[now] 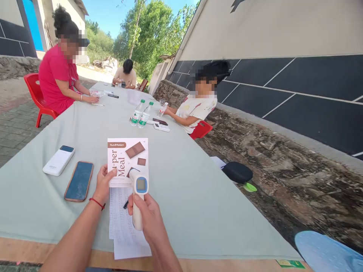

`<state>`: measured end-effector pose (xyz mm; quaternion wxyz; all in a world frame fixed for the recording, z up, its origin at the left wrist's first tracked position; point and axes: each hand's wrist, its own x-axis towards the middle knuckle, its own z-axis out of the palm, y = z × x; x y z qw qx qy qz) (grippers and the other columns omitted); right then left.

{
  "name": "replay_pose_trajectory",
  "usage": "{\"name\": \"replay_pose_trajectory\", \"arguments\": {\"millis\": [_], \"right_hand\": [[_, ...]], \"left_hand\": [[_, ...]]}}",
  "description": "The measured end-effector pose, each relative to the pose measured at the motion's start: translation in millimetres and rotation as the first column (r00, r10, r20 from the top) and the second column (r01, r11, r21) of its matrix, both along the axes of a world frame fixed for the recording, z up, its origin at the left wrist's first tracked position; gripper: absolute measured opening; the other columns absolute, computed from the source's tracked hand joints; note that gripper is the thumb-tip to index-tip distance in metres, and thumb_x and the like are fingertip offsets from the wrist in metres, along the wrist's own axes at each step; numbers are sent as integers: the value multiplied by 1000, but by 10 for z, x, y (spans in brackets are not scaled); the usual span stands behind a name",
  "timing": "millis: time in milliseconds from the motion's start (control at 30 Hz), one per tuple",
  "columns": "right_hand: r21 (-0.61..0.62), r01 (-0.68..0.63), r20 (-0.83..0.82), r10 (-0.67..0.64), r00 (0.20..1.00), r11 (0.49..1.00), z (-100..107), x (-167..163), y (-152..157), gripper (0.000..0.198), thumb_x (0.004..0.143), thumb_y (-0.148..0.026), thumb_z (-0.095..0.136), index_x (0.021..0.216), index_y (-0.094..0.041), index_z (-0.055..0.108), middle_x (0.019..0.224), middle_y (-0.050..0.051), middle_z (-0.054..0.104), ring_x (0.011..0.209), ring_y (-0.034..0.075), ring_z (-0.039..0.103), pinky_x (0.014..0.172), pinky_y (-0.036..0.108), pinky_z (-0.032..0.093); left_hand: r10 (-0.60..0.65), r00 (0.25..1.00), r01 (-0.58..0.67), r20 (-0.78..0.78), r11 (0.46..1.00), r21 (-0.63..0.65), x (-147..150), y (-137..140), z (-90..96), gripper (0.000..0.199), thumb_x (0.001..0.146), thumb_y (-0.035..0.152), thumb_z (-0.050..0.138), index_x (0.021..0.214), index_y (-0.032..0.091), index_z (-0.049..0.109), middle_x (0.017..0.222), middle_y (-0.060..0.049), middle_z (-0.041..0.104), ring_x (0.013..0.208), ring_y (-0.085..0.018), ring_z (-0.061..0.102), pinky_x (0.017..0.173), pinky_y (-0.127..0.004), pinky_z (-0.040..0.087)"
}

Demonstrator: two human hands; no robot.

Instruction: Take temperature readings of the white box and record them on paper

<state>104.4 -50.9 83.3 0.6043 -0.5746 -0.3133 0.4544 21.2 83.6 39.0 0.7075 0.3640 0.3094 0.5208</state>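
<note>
My left hand (104, 181) grips the lower left corner of a white box (136, 162) printed with brown chocolate bars and the words "NutriMotion" and "Meal". In my right hand (149, 213) is a white infrared thermometer (137, 217) with a blue-rimmed grey screen, held by its handle in front of the box's lower right corner. Whether the thermometer touches the box I cannot tell. Printed paper sheets (127, 241) lie on the table under both hands. A black pen (125, 205) shows partly beside my right hand.
Left of the box, a phone (79, 181) and a white power bank (59, 160) lie on the cloth-covered table (198, 211). Two water bottles (141, 114) stand farther off, near another power bank (161, 127). Three people sit around the table. A black bag (237, 172) is at the right edge.
</note>
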Motion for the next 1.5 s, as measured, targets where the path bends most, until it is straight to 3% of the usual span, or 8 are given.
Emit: {"name": "replay_pose_trajectory", "arguments": {"millis": [567,933,1133,1333,1500], "right_hand": [[-57,106,8,-106,994,993,-8,-148,72,36,74,-52,65,64,-21,49,55,-3,51,53,12,40,52,26,33],[-45,97,-5,-97,995,994,-35,-169,67,34,73,-50,67,68,-21,51,55,-4,51,51,12,39,50,26,33],[18,59,18,-59,998,998,75,-175,1,34,75,-51,64,66,-21,52,59,-2,53,54,12,42,51,26,35],[73,162,180,-172,968,984,250,66,-127,34,75,-52,66,68,-20,57,61,0,55,58,14,45,53,26,37],[202,84,80,-102,992,976,574,3,-296,38,78,-57,63,74,-19,62,68,3,57,62,16,49,56,28,41]], "left_hand": [[-7,1000,7,14,1000,-10,-19,-5,19,60,56,45,84,100,15,57,97,-10,72,86,-26,69,77,-37,52],[-6,999,7,34,1000,-24,-5,6,2,60,54,45,84,98,15,57,92,-8,72,83,-24,68,75,-36,51],[27,999,-24,-30,995,96,-12,32,-55,62,61,45,82,107,17,52,105,-9,69,97,-25,66,82,-37,51],[186,942,-118,-280,963,241,-11,154,-254,66,65,41,82,115,19,46,113,-10,62,107,-25,61,91,-39,49],[203,933,-121,-296,955,272,4,240,-256,61,73,45,74,119,21,42,116,-10,60,111,-24,59,95,-39,48]]}}
